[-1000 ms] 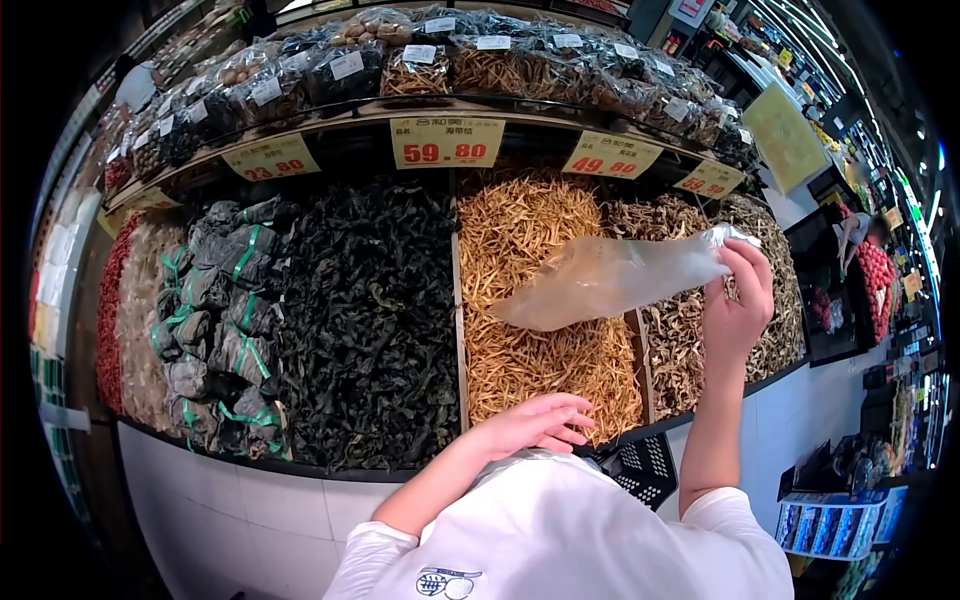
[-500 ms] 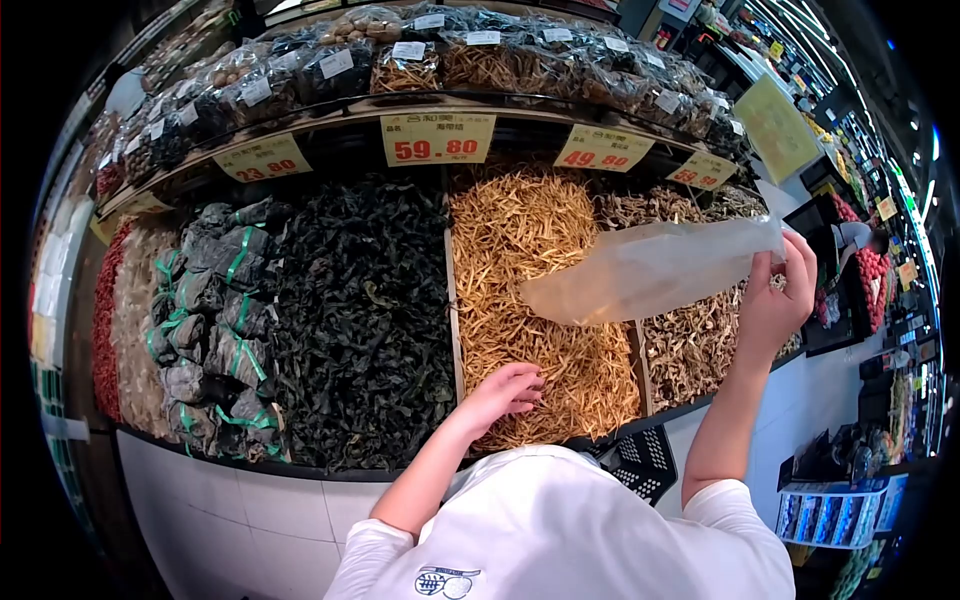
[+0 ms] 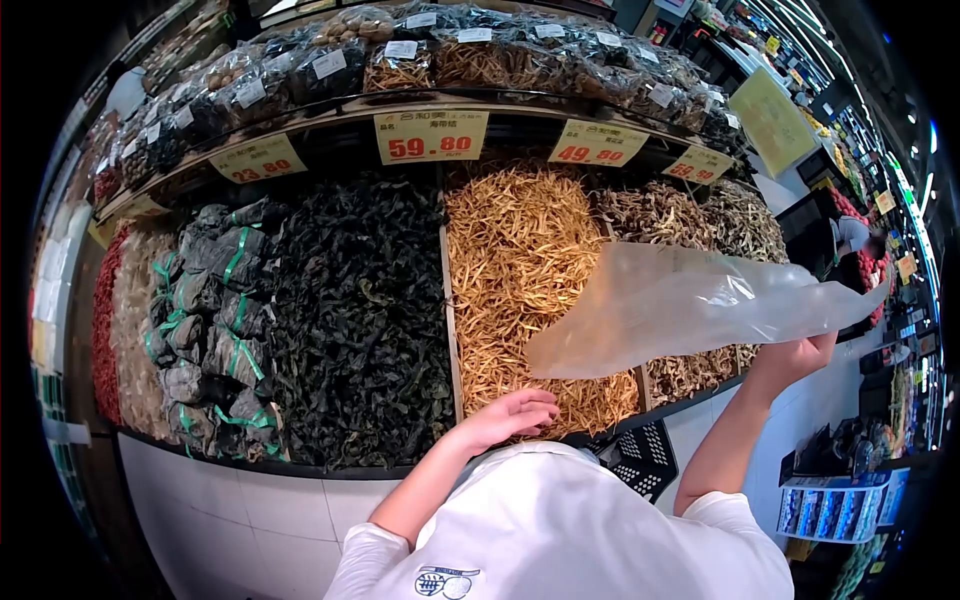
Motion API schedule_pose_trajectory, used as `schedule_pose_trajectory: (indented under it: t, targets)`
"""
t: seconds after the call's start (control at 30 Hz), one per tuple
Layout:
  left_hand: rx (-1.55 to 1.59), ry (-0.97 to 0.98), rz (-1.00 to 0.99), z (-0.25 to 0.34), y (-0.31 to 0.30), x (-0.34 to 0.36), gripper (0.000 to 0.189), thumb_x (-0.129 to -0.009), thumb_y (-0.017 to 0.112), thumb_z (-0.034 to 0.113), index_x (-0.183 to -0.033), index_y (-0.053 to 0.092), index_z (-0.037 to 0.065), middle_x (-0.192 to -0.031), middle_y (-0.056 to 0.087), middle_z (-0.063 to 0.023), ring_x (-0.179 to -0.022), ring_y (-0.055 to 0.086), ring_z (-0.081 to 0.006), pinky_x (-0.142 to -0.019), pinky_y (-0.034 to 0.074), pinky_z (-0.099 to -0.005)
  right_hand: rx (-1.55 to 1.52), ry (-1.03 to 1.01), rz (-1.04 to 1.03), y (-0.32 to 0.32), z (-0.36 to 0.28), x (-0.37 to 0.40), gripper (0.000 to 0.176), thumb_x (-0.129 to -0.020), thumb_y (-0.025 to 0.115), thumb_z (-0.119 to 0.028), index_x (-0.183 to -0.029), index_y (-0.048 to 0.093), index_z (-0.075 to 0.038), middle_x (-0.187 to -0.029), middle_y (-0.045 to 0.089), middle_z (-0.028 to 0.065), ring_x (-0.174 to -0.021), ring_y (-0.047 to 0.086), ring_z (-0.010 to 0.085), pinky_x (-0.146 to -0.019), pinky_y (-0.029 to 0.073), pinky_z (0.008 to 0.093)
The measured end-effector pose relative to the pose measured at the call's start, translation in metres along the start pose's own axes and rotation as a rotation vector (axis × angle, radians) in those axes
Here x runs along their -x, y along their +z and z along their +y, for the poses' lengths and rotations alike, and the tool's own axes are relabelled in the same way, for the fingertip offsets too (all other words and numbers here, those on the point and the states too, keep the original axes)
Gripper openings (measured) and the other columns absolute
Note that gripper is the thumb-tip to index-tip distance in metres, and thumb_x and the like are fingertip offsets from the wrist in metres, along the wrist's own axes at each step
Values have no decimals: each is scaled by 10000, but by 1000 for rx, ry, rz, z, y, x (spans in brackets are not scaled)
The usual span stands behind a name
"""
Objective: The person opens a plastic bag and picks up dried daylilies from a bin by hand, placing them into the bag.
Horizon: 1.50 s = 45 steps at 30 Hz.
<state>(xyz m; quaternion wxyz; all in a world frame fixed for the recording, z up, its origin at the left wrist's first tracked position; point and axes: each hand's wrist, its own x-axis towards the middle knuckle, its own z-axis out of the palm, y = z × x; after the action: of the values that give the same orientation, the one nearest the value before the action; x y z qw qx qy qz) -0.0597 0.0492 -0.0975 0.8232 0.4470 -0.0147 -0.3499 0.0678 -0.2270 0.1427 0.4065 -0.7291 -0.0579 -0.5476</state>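
Observation:
A thin translucent plastic bag (image 3: 690, 305) trails leftward from my right hand (image 3: 798, 362), whose fingers are closed on it at the right. The bag's free end hangs above a bin of golden dried strips, perhaps dried lily flowers (image 3: 520, 240). My left hand (image 3: 508, 416) is held over the front edge of that bin, empty, its fingers stretched out. Left of it lies a bin of dark dried seaweed (image 3: 360, 320). Brown shredded dried food (image 3: 690, 375) shows partly beneath the bag.
Grey bundles tied with green ribbon (image 3: 225, 270) fill a bin farther left. Price signs (image 3: 430, 137) line the shelf edge, with bagged dried goods (image 3: 470, 65) above. A black basket (image 3: 642, 462) is below the bin edge. Another person (image 3: 850, 238) stands at the far right.
My right hand has moved down and a little right, pulling the bag lower and spreading it wider. My left hand has shifted slightly right and down.

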Motion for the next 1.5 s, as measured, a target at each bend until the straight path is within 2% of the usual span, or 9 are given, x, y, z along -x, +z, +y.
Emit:
schedule_pose_trajectory:
  t: [0.27, 0.4, 0.6, 0.67, 0.87, 0.97, 1.27, 1.43, 1.5]
  targets:
    - [-352, 58, -224, 16, 24, -2, 515, -981, 621, 166, -1447, 440, 44, -1384, 547, -112, -1218, 561, -187, -1048, 454, -330, -91, 206, -69, -37, 26, 12, 147, -948, 625, -114, -922, 622, 30, -840, 632, 21, -748, 574, 86, -668, 468, 239]
    - [-263, 267, -18, -3, 34, 0, 432, -930, 690, 170, -1321, 573, 29, -1246, 623, -90, -1102, 605, -184, -984, 478, -305, -1, 318, -346, -68, 46, 24, 186, -975, 586, -96, -802, 569, -30, -728, 492, -63, -648, 382, 17, -560, 279, 199]
    - [-308, 209, 97, 9, 29, -16, 388, -986, 580, 298, -1268, 579, 32, -1129, 641, -50, -1009, 607, -153, -898, 500, -298, 38, 318, -443, -90, 43, 34, 300, -996, 614, -211, -759, 562, -34, -678, 447, -51, -609, 374, 54, -550, 306, 232]
    - [476, 237, 66, 27, 47, 1, 397, -984, 571, 338, -1257, 583, 50, -1169, 641, -72, -1025, 632, -194, -912, 520, -330, -81, 586, -495, -97, 41, 39, 254, -1002, 601, -214, -828, 605, -29, -682, 483, -47, -603, 428, 51, -552, 357, 227]
    - [679, 299, 234, 6, 32, 13, 548, -993, 461, 541, -1306, 567, 103, -1219, 650, -104, -1055, 644, -276, -940, 529, -399, -413, 812, -643, -86, 25, 62, 160, -1036, 511, -169, -1038, 608, -43, -717, 547, -60, -562, 474, 16, -503, 381, 186]
    - [1056, 394, 6, -15, 16, 24, 810, -918, 349, 755, -1279, 565, 64, -1165, 673, -141, -996, 652, -265, -846, 529, -377, -634, 960, -538, -67, 19, 80, 175, -1045, 485, -158, -1103, 609, -48, -817, 595, -33, -641, 547, 31, -545, 447, 200]
    - [155, 141, -67, -18, 50, 60, 1193, -736, 542, 851, -1538, 223, 28, -1536, 357, -204, -1375, 430, -304, -1121, 370, -461, -1164, 1353, -506, -20, -27, 137, 280, -1061, 433, -244, -1284, 526, -102, -1120, 656, 55, -972, 660, 162, -773, 557, 331]
    - [271, 658, 156, -13, 65, 63, 1189, -727, 515, 879, -1566, 188, 104, -1560, 323, -149, -1431, 321, -367, -1159, 287, -537, -1381, 1544, -796, -14, -44, 188, 285, -1060, 422, -199, -1288, 522, -61, -1129, 662, 88, -1033, 658, 206, -875, 548, 380]
    - [286, 790, 238, 10, 67, 76, 877, -917, 465, 670, -1557, 222, 122, -1550, 333, -144, -1419, 336, -374, -1156, 294, -538, -1350, 1566, -967, -24, -44, 208, 262, -1047, 463, -173, -1252, 564, -44, -1096, 680, 93, -995, 675, 214, -867, 553, 370]
